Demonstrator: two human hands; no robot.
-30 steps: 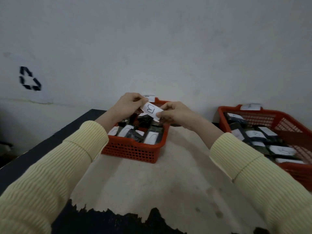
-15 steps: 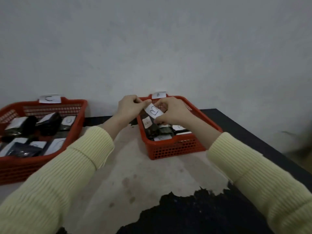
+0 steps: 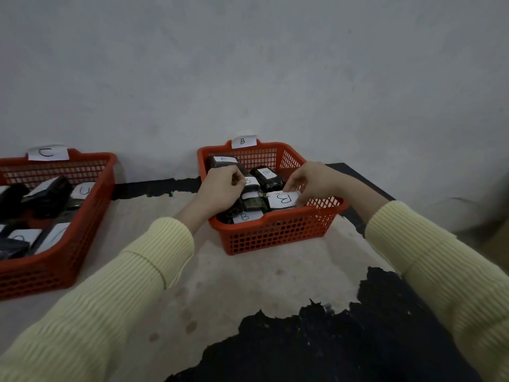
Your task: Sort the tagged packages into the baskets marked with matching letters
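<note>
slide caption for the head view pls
Right hand sets a B-tagged package into the red B basket; left hand is curled over the packages inside.

Our left hand [image 3: 221,188] is curled into a loose fist, knuckles up. Our right hand [image 3: 311,183] points its fingers [image 3: 293,186] down and leftward, thumb and forefinger pinched. Both forearms reach forward in yellow sleeves [image 3: 154,260].
</note>
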